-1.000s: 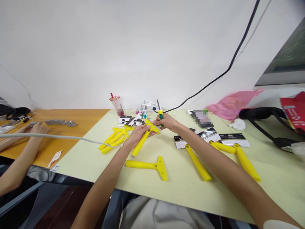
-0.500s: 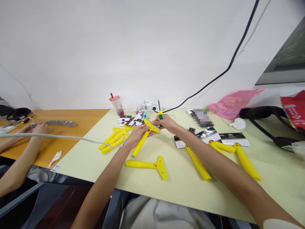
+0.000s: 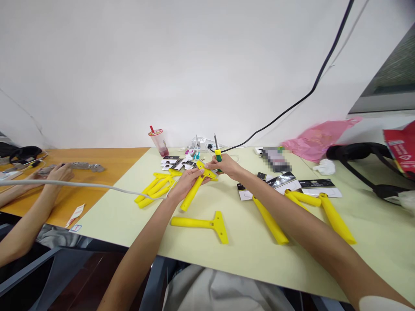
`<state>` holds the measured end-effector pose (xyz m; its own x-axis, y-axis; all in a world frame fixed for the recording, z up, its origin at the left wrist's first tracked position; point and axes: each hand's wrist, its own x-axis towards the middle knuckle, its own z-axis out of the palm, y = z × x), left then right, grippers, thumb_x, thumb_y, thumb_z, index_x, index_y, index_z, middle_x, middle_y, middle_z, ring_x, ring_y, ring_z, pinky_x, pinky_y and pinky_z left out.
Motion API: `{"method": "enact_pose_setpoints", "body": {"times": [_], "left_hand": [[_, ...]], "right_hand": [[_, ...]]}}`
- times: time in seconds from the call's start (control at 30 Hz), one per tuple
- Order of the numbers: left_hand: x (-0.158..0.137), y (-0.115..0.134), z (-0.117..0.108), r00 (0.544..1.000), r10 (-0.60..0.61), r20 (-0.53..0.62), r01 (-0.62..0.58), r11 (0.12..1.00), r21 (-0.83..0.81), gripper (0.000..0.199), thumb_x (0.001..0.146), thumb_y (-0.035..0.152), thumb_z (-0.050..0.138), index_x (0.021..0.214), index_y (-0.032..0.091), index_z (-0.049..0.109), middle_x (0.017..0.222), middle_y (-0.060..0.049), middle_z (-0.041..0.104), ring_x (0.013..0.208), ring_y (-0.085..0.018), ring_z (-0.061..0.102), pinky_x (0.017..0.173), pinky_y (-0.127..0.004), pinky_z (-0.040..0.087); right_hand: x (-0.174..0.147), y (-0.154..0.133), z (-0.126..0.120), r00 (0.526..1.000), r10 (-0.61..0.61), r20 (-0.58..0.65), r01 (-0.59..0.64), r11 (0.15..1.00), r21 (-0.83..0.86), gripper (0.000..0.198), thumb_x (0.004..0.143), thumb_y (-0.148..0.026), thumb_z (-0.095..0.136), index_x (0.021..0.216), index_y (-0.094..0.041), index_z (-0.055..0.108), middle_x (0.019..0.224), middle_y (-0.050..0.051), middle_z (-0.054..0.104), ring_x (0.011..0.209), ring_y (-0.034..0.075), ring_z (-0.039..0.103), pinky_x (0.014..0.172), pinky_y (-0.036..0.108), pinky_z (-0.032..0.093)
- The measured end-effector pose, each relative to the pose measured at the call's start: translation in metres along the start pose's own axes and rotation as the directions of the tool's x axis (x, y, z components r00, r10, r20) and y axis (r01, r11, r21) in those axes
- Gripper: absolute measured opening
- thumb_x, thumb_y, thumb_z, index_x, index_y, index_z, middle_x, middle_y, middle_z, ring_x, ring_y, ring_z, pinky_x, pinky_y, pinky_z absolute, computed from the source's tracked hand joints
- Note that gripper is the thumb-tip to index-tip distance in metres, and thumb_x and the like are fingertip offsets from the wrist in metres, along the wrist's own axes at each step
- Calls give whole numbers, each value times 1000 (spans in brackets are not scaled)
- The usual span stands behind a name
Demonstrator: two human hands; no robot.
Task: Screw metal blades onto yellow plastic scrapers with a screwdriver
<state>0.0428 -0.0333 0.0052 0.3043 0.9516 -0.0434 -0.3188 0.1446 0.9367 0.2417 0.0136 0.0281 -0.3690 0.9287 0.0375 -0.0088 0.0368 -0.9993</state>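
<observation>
My left hand is closed around a yellow T-shaped scraper, its head up and its handle slanting down toward me. In my right hand sits a screwdriver with a green and yellow handle, its metal shaft pointing up. The right thumb and forefinger reach the scraper's head; whether they pinch a small part there is too small to tell. Below the hands another yellow scraper lies flat on the table. Several yellow scrapers are heaped left of my left hand.
Yellow handles and black-and-white packets lie under and beyond my right forearm. A drink cup and a power strip stand near the wall. A white cable crosses on the left. A co-worker's hands work at the orange table.
Both my hands keep nearly the same place and hold on the scraper and screwdriver. The co-worker's hand has shifted slightly to the right and up.
</observation>
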Motion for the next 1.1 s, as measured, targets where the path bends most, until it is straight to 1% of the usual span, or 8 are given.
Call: {"method": "enact_pose_setpoints", "body": {"times": [0.1, 0.23, 0.3, 0.5, 0.7, 0.8, 0.97, 1.1], "left_hand": [[0, 0, -2, 1000, -1, 15, 1, 1000, -3, 25, 88, 26, 84, 105, 9, 81, 113, -17, 81, 111, -29, 77, 112, -45, 58], [2, -1, -3, 1000, 15, 14, -15, 1000, -12, 26, 87, 27, 84, 106, 9, 82, 115, -17, 80, 112, -28, 77, 111, -44, 60], [2, -2, -3, 1000, 13, 11, -13, 1000, -8, 26, 87, 27, 84, 106, 9, 82, 116, -16, 80, 112, -28, 76, 110, -43, 60], [4, -4, -1, 999, -3, -36, 3, 1000, -8, 23, 85, 26, 87, 98, 9, 82, 112, -16, 80, 106, -26, 77, 111, -43, 60], [10, -9, -6, 986, 18, -166, -15, 1000, 24, 29, 73, 26, 97, 83, 9, 76, 84, -8, 76, 83, -19, 77, 104, -44, 63], [12, -11, -8, 978, 47, -204, -41, 999, 33, 34, 67, 26, 101, 82, 11, 74, 79, -4, 74, 77, -17, 75, 101, -45, 64], [11, -13, -8, 970, 99, -223, -83, 993, 79, 38, 65, 30, 101, 83, 13, 73, 79, -3, 75, 81, -19, 76, 99, -47, 64], [12, -12, -10, 953, 167, -252, -130, 979, 156, 43, 68, 42, 99, 92, 13, 77, 89, -8, 80, 93, -25, 79, 100, -46, 63]], "right_hand": [[0, 0, 0, 1000, -7, 3, 7, 1000, -5, 69, 50, -47, 100, 67, -23, 37, 67, -6, 51, 66, 12, 49, 55, 25, 39], [-1, -2, 0, 1000, 16, -5, -16, 1000, -18, 68, 48, -42, 99, 68, -23, 37, 84, 1, 70, 74, 15, 59, 57, 26, 45], [-1, -3, 0, 1000, 25, -17, -25, 999, -26, 65, 48, -39, 98, 68, -22, 38, 89, 3, 73, 77, 17, 62, 58, 28, 48], [0, -2, 3, 998, 3, -56, -5, 999, -52, 57, 50, -33, 94, 67, -22, 40, 86, 3, 73, 76, 17, 62, 54, 27, 47], [-1, -3, 6, 997, -22, -79, 14, 995, -101, 49, 51, -30, 88, 68, -23, 42, 85, 3, 73, 69, 16, 60, 52, 26, 44], [-1, -4, 6, 996, -48, -69, 38, 989, -142, 45, 54, -30, 87, 66, -22, 45, 83, 2, 71, 66, 14, 55, 51, 26, 41], [-1, -4, 7, 995, -89, -48, 79, 981, -174, 47, 53, -29, 90, 62, -21, 44, 72, 0, 62, 65, 12, 46, 51, 25, 34], [0, -8, 6, 997, -61, -44, 56, 991, -124, 51, 52, -29, 88, 63, -23, 38, 72, -1, 60, 65, 12, 49, 53, 26, 37]]}}
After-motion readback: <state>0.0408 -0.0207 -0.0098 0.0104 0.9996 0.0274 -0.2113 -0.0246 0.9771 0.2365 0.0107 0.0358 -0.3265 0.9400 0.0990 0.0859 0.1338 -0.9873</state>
